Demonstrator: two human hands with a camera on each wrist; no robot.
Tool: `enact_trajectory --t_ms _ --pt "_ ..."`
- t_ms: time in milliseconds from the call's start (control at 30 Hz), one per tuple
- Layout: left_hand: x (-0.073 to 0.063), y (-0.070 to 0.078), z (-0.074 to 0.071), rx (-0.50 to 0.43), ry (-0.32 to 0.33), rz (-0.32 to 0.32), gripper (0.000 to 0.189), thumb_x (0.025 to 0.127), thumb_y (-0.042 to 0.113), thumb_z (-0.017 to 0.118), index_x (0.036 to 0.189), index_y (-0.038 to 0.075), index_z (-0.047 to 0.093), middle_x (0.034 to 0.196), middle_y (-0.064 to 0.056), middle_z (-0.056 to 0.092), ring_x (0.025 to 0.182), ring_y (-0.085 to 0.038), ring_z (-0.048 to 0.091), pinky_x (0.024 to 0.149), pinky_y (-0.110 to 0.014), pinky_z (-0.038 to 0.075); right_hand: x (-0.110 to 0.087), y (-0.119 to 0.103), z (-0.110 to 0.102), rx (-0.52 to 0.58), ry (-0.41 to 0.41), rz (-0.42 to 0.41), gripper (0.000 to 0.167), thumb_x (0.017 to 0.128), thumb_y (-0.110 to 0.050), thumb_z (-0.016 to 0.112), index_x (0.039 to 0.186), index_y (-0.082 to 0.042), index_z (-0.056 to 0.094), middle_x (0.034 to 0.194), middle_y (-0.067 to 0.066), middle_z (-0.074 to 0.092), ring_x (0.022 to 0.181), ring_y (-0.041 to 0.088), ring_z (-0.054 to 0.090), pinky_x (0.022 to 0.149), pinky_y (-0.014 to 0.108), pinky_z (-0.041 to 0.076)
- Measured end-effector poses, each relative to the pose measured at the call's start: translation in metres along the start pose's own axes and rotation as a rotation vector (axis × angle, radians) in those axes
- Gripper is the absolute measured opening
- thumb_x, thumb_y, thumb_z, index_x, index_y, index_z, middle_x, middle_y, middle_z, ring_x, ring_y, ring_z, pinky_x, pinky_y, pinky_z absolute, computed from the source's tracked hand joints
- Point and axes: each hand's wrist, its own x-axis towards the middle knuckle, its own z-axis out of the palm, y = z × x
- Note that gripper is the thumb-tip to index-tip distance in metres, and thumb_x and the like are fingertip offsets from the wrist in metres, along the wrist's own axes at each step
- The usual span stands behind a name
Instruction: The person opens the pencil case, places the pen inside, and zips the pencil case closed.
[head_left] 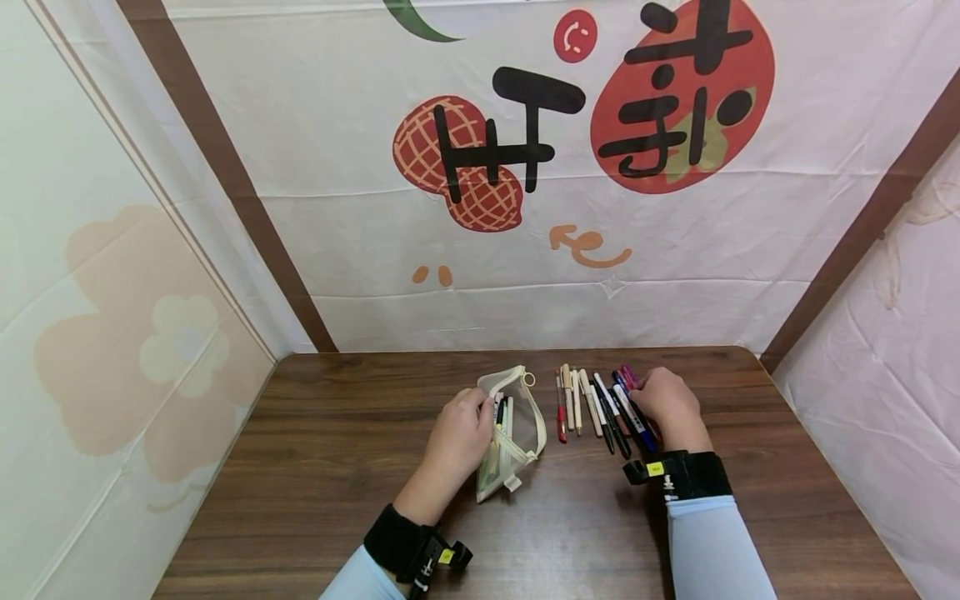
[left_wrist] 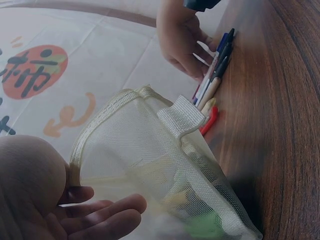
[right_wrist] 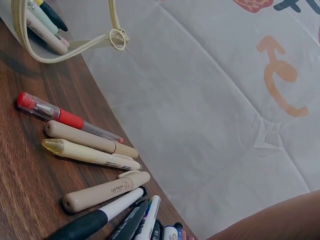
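Note:
My left hand (head_left: 463, 429) grips the left edge of a cream mesh pencil pouch (left_wrist: 131, 135), whose zipped mouth gapes. Several pens (right_wrist: 47, 32) show inside the pouch. Right of it lies a loose row of pens and markers: a red gel pen (right_wrist: 70, 118), beige pens (right_wrist: 107, 192), a black-and-white pen (right_wrist: 107, 212) and dark markers (head_left: 633, 417). My right hand (head_left: 666, 400) is at the row's right end, fingertips at a magenta pen (head_left: 628, 377). In the left wrist view that hand's fingers are spread, reaching down beside the pens. The right wrist view shows none of its fingers.
The brown wooden table (head_left: 337, 467) ends at the back against a white printed cloth (head_left: 360, 267). More cloth hangs at the left and right sides. A metal-coloured ring (right_wrist: 118, 39) hangs from the pouch's zipper pull.

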Motion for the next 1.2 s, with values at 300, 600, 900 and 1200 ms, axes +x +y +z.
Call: enact_trajectory --t_ms 300,600,900,1200 --pt "-0.0003 0.0008 0.0008 0.005 0.009 0.008 0.023 0.115 0.017 0.06 0.099 0.005 0.073 0.094 -0.009 0.067 0.079 -0.02 0.059 0.074 -0.04 0.055 0.0021 0.0013 0.0004 0.014 -0.008 -0.004 0.037 0.108 -0.027 0.073 0.126 0.004 0.081 0.119 0.027 0.081 0.09 0.03 0.078 0.08 0.051 0.066" --pt "-0.0002 0.001 0.0007 0.009 0.015 0.013 0.024 0.115 0.018 0.061 0.098 0.006 0.072 0.094 -0.009 0.068 0.079 -0.021 0.06 0.074 -0.041 0.056 0.0026 0.0012 0.0008 0.028 0.004 -0.003 0.033 0.107 -0.026 0.073 0.122 0.002 0.081 0.12 0.026 0.08 0.094 0.032 0.076 0.082 0.052 0.065" --pt "-0.0004 0.0012 0.0014 0.003 0.007 0.006 0.024 0.115 0.018 0.06 0.099 0.006 0.073 0.096 -0.009 0.068 0.081 -0.021 0.06 0.075 -0.041 0.056 -0.0005 0.0022 -0.0018 0.05 0.014 0.007 0.026 0.107 -0.022 0.071 0.117 0.001 0.079 0.114 0.024 0.079 0.091 0.032 0.074 0.076 0.049 0.063" --pt "-0.0007 0.0006 0.0019 -0.001 0.021 0.02 0.022 0.115 0.017 0.061 0.1 0.005 0.073 0.099 -0.011 0.071 0.082 -0.021 0.063 0.076 -0.043 0.058 -0.0007 -0.0053 -0.0056 0.121 0.07 -0.041 0.039 0.113 -0.021 0.066 0.14 0.005 0.074 0.138 0.032 0.074 0.105 0.038 0.075 0.09 0.055 0.064"
